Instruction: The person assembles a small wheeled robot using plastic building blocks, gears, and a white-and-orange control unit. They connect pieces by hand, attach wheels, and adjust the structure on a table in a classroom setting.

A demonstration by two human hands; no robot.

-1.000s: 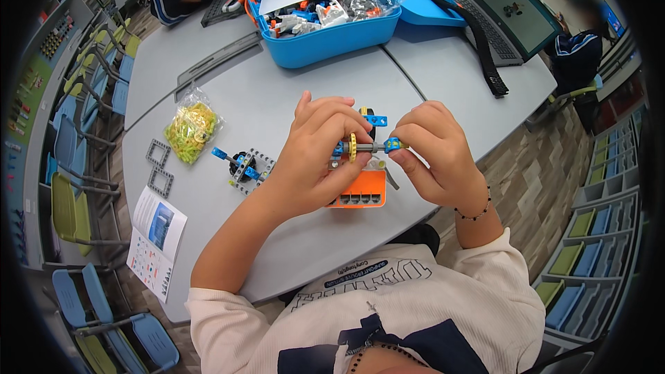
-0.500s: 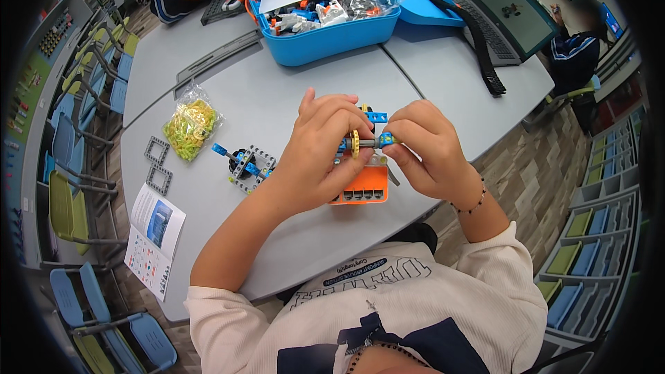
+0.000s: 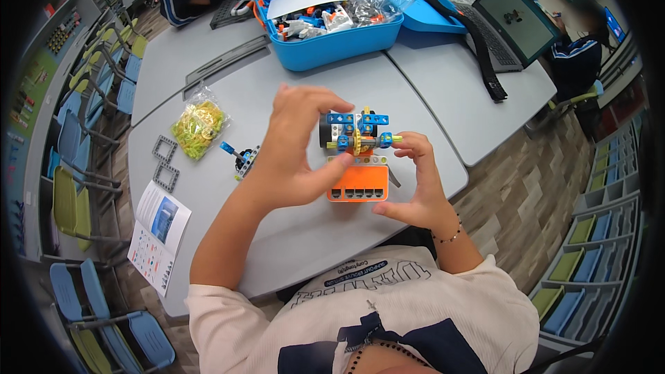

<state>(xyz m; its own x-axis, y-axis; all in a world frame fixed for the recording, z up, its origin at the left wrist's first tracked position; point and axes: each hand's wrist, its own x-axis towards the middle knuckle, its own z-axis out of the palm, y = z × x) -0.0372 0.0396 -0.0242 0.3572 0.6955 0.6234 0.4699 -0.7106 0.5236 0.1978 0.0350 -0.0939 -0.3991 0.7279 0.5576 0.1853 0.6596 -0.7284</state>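
A building-brick model stands on the table in front of me. Its base is an orange block with a row of dark ports, topped by blue connectors, a yellow gear and a grey axle. Around its left side my left hand is spread, the thumb tip beside the gear and the fingers arched above. My right hand is open at the right side, fingertips at the axle's end and thumb near the orange block's lower corner. A smaller brick assembly is partly hidden behind my left hand.
Left on the table lie a bag of lime-green pieces, grey square frames and an instruction booklet. A blue bin of parts stands at the back. A laptop and black strap sit back right, with a person beyond.
My right hand has let go of the axle's end and dropped lower, fingers spreading. The left hand has opened away from the gear, uncovering more of the model.
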